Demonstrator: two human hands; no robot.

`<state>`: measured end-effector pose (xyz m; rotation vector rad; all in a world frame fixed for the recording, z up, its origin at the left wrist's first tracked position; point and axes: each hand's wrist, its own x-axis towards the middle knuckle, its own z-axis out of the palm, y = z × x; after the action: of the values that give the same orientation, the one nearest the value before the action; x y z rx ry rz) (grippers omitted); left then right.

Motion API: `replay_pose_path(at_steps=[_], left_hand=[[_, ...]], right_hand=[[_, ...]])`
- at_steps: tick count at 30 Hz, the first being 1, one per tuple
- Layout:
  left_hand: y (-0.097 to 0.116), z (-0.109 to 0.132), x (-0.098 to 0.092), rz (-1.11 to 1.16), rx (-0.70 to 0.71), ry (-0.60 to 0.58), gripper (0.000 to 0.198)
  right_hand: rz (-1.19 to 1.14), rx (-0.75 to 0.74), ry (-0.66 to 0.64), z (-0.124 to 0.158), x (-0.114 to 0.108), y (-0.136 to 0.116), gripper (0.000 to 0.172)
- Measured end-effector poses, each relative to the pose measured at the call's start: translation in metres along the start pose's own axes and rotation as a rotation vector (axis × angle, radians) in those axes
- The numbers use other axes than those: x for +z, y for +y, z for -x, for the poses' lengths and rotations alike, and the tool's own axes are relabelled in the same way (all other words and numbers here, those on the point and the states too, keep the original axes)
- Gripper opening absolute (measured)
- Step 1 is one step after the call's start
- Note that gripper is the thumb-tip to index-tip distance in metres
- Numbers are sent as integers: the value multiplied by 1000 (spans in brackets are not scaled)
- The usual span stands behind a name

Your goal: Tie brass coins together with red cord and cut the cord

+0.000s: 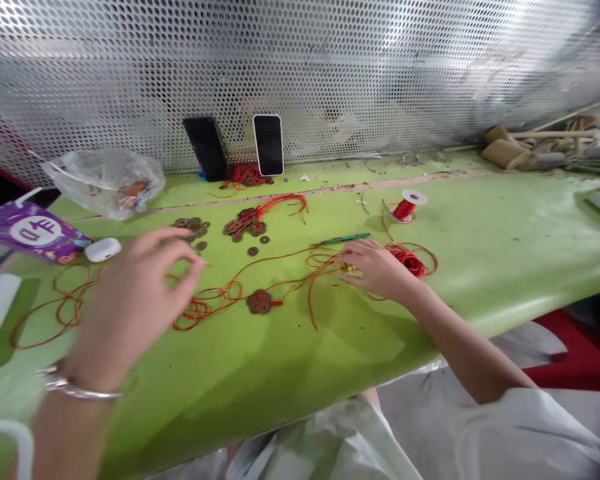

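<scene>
My left hand (135, 293) hovers over the green table (290, 373), blurred, fingers curled together near a pile of bronze coins (193, 228); what it pinches is unclear. My right hand (375, 267) rests on the table with fingers bent down onto red cord (280, 267), next to a tangle of cord (413, 261). A knotted cluster of coins (260, 301) lies between the hands, tied to the cord. A further group of coins with cord (247, 223) lies behind it.
A red thread spool (407, 205) and a green pen-like tool (347, 238) lie beyond my right hand. Two phones (269, 143) lean on the perforated metal wall. A plastic bag (107, 180), purple packet (35, 232) and white earbud case (103, 249) sit at left.
</scene>
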<state>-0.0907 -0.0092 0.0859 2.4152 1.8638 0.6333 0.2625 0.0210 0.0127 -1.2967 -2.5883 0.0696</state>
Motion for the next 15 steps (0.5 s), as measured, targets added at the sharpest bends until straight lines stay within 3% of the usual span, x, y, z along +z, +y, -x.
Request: replay_pose_path(at_steps=[4,8,12,15], left_hand=[[50,-1,36,86,197,-250,16],[82,2,61,247,277,-294,14],[106,-2,69,424,263,-352,7],[102,-3,59,570,168,-372,13]], right_hand=[[111,-11,-80,-9,4,-8,16],[99,-31,50,-5,-4,-23,17],[-85,-69,260,-2,-12,-52,19],[-177,-67,330,0,-11,-61,16]])
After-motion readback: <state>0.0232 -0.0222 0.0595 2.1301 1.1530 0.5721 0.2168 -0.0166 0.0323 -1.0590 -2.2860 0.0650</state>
